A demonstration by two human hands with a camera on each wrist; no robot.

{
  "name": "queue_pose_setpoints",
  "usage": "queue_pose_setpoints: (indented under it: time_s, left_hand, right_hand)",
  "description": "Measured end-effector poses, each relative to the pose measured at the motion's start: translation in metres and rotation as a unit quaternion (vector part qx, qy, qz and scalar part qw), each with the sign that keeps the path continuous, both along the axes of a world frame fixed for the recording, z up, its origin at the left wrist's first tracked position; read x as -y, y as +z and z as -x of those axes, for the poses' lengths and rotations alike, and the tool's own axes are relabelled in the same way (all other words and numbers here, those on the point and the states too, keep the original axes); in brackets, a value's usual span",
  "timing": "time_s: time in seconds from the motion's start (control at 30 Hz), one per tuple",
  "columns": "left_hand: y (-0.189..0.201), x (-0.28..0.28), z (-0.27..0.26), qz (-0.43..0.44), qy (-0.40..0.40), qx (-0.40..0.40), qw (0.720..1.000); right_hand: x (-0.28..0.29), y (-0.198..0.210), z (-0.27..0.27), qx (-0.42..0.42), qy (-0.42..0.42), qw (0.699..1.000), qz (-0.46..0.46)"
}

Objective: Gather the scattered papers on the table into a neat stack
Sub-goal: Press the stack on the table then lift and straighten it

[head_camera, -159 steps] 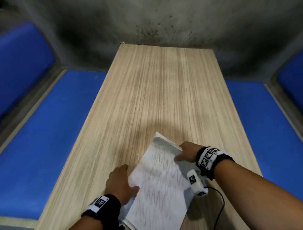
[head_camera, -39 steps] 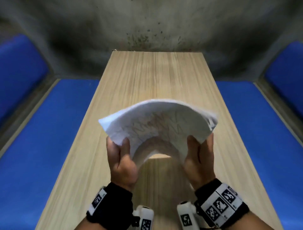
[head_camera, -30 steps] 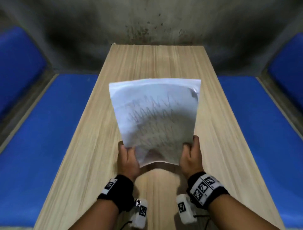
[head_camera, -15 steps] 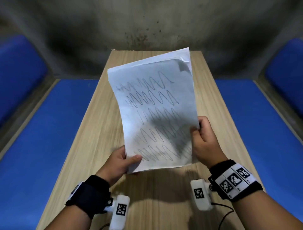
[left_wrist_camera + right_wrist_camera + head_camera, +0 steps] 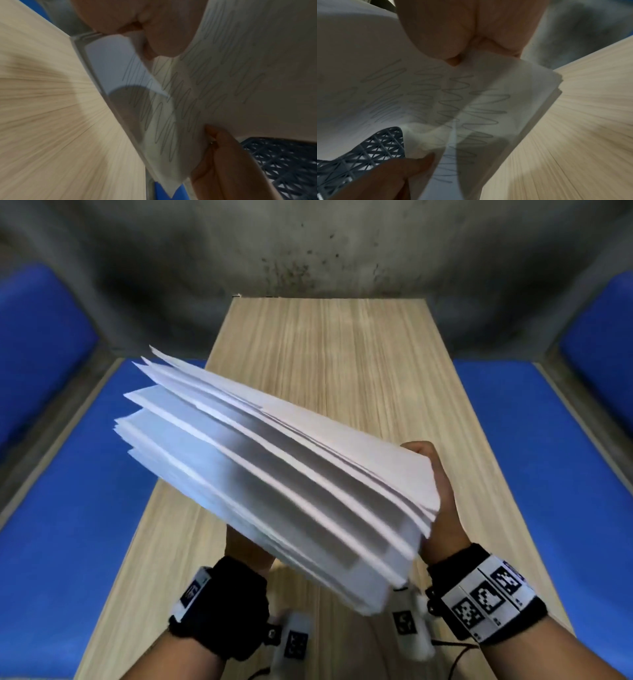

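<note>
A stack of white papers [image 5: 281, 474] is held in the air above the wooden table [image 5: 342, 354]. It is tilted, its fanned edges face me, and its far end points up and left. My right hand [image 5: 436, 474] grips the stack's right end. Under the near left part sits my left hand [image 5: 248, 549], holding the stack from below with its fingers hidden. In the left wrist view the bottom sheet [image 5: 223, 67] shows pencil scribbles. The same scribbled sheet [image 5: 453, 101] fills the right wrist view, where the stack's edges look uneven.
No loose sheets show on the table top. Blue padded benches [image 5: 68, 508] [image 5: 548, 474] run along both sides of it. A stained concrete wall [image 5: 308, 241] closes the far end. A dark lattice surface [image 5: 283, 162] shows past the paper.
Half a second ago the stack stood upright with its scribbled face toward me. Now it is tipped edge-on, its top swung down to the left, and both hands have shifted with it.
</note>
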State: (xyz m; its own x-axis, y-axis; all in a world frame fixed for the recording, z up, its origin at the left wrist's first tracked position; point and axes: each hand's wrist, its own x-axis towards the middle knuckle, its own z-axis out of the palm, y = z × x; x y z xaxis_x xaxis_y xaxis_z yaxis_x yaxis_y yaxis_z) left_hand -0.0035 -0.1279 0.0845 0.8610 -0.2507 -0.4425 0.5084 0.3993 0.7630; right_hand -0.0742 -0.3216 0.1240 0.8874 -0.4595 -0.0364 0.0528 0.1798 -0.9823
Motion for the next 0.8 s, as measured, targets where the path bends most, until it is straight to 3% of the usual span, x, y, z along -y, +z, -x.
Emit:
queue_pose_setpoints:
  time_s: [0.03, 0.1, 0.17, 0.27, 0.3, 0.43, 0.57, 0.67, 0.8]
  left_hand:
    - [0.001, 0.003, -0.001, -0.076, 0.002, 0.014, 0.997]
    - [0.004, 0.003, -0.006, -0.073, -0.001, 0.060, 0.996]
    - [0.004, 0.003, -0.014, -0.137, 0.050, 0.115, 0.983]
    - [-0.010, -0.003, -0.014, -0.354, -0.003, 0.198, 0.914]
    - [-0.012, -0.004, -0.010, -0.382, -0.017, 0.217, 0.898]
    - [-0.015, 0.007, 0.008, -0.390, -0.003, 0.302, 0.870]
    - [-0.024, 0.022, 0.022, -0.386, 0.080, 0.365, 0.843]
    - [-0.031, 0.020, 0.017, -0.395, 0.130, 0.357, 0.836]
    - [-0.045, 0.011, 0.018, -0.406, 0.112, 0.321, 0.848]
  right_hand:
    - [-0.001, -0.002, -0.003, 0.007, -0.003, 0.999, 0.031]
    - [0.008, -0.015, -0.003, -0.012, -0.008, 0.994, 0.113]
    - [0.019, -0.023, -0.007, -0.069, 0.010, 0.980, 0.187]
    - [0.023, -0.028, -0.010, -0.111, 0.023, 0.964, 0.241]
    - [0.020, -0.030, -0.010, -0.120, 0.001, 0.957, 0.265]
    - [-0.014, -0.028, -0.006, -0.054, -0.030, 0.964, 0.261]
    - [-0.026, -0.036, -0.006, 0.004, -0.101, 0.955, 0.278]
    - [-0.017, -0.044, -0.003, 0.005, -0.142, 0.942, 0.304]
    - [-0.014, -0.060, 0.010, -0.019, -0.122, 0.962, 0.243]
